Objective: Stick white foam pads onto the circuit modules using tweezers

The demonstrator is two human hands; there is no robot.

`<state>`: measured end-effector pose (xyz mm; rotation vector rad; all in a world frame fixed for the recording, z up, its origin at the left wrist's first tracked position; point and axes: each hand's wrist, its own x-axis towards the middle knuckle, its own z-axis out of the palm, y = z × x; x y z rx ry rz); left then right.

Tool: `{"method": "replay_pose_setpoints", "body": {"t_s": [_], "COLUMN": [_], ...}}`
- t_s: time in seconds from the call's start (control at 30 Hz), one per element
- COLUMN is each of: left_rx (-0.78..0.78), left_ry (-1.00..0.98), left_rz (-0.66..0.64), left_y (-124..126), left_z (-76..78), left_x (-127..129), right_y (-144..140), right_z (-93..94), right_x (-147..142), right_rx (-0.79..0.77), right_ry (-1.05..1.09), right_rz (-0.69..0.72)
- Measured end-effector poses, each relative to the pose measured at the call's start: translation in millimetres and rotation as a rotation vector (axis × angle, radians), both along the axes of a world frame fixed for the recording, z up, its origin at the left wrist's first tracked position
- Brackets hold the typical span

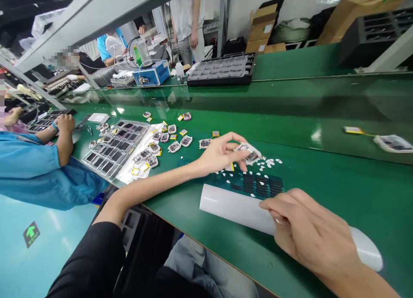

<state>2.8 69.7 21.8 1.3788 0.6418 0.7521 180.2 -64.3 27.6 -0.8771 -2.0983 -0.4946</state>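
Nearest the camera, the right hand point(314, 235) lies palm-down on a long translucent white plastic sheet point(235, 207), fingers curled and pressing its upper edge near the middle; whether the fingertips pinch anything cannot be told, since they are tucked under. That sheet runs with its long axis left to right, one end well to the left of these fingers, the other rounded end poking out past the wrist on the right.

Just beyond the fingertips, farther from the body, sits a dark panel of small black rectangular pads in rows point(258, 184), sprinkled with tiny white paper bits point(269, 162).

Farther out and to the left, the left hand point(219, 154) grips a small white-framed rectangular module point(250, 153) between thumb and fingers, held just above the far edge of the black pads. So the module lies up and left from the right fingers, near but apart, and the left hand alone has it.

Left of the left hand, more such small modules point(176, 145) lie loose on the green bench surface point(322, 177), next to a clear compartment tray point(114, 147). Right of both hands the bench is open, its near edge running diagonally under the right wrist. A co-worker's arm in a blue sleeve point(38, 169) rests well to the left.
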Motion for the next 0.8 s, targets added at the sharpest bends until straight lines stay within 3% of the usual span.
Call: {"method": "replay_pose_setpoints", "body": {"t_s": [0.13, 0.27, 0.4, 0.67, 0.8], "left_rx": [-0.15, -0.227, -0.22, -0.277, -0.198], "left_ry": [-0.066, -0.149, -0.2, -0.189, -0.139], "left_rz": [-0.071, -0.132, -0.177, -0.153, -0.1], "left_y": [-37, -56, -65, -73, -79], "left_z": [4.6, 4.9, -0.9, -8.8, -10.8], "left_x": [-21, -30, -31, -27, -27], "right_y": [0, 1, 3, -5, -12], "right_z": [-5.7, -7.4, -8.9, -12.9, -9.0], "right_x": [4, 2, -2, -6, -7], "right_rx": [0.042, 0.004, -0.046, -0.122, -0.28], "right_ry": [0.01, 0.009, 0.0, -0.048, -0.111], "right_rz": [-0.083, -0.168, -0.254, -0.26, -0.286]}}
